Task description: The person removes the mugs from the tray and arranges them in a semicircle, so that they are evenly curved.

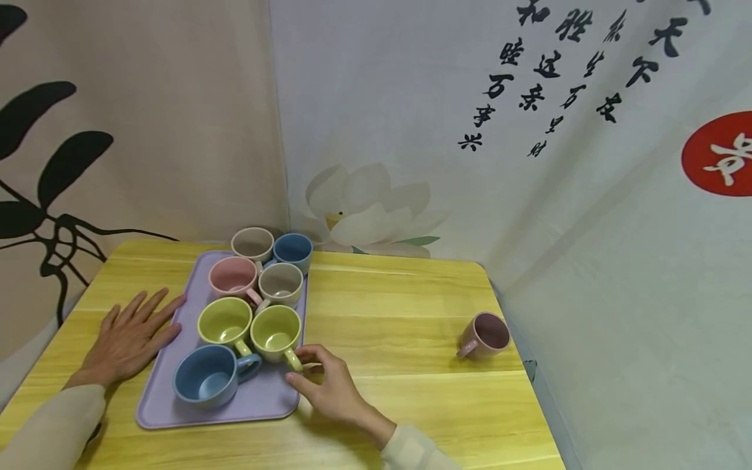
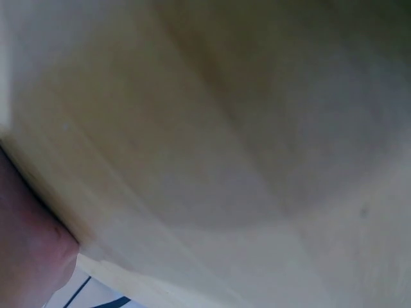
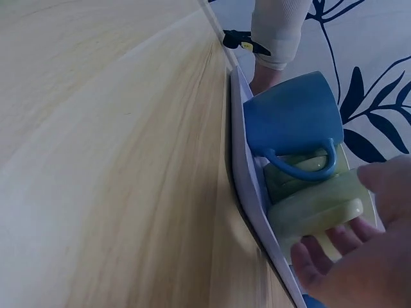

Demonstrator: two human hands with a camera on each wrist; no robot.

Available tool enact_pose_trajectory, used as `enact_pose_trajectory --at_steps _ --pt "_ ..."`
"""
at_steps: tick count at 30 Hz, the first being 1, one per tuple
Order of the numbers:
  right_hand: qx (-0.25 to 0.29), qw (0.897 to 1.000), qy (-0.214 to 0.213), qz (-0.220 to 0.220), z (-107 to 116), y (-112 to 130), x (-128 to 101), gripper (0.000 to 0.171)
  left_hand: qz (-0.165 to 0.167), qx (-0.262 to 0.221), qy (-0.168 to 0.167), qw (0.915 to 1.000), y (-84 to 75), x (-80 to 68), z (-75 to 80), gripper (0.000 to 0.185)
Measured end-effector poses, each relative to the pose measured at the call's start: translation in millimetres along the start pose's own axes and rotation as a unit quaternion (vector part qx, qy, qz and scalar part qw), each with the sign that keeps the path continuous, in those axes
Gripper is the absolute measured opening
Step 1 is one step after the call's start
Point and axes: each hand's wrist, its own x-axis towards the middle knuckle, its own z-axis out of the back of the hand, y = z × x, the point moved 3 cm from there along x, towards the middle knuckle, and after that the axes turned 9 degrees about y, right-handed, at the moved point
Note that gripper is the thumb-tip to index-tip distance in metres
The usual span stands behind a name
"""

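- A yellow wood-grain worktop (image 1: 405, 307) with a rounded far right corner
- A pale backdrop (image 1: 376, 98) beyond its far edge
- A black leaf print (image 1: 73, 160), far left
- A white lotus print (image 1: 370, 222), far middle
- Black Chinese characters (image 1: 549, 65), high far right
- A red disc (image 1: 719, 155), right

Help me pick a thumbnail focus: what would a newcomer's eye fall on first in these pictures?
Probably the lilac tray on the left of the wood-grain table, crowded with seven cups, the right hand at the handle of the front yellow-green one. Next, the lone mauve cup near the table's right edge. Higher up, the red disc stands out at the head view's right border.
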Motion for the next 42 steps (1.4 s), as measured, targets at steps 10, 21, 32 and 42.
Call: enact_pose_trajectory --at_steps 10,21,32,42 --pt "0.014 0.999 0.014 -0.045 -0.1 -4.7 4.7 0.026 0.005 0.003 0.005 1.0000 -0.5 1.1 -0.3 0.080" --pt "0.050 0.996 0.028 -0.062 2.5 -3.5 9.3 0.024 0.006 0.006 0.027 0.9996 -1.8 2.9 3.5 0.082" --pt "0.085 0.994 0.027 -0.063 0.8 -4.2 12.7 0.022 0.014 0.011 0.060 0.9980 0.2 4.3 10.4 0.089" --pt "0.124 0.990 0.002 -0.061 5.1 -4.6 6.9 0.026 0.024 0.012 0.079 0.9965 -0.3 3.7 18.2 0.092"
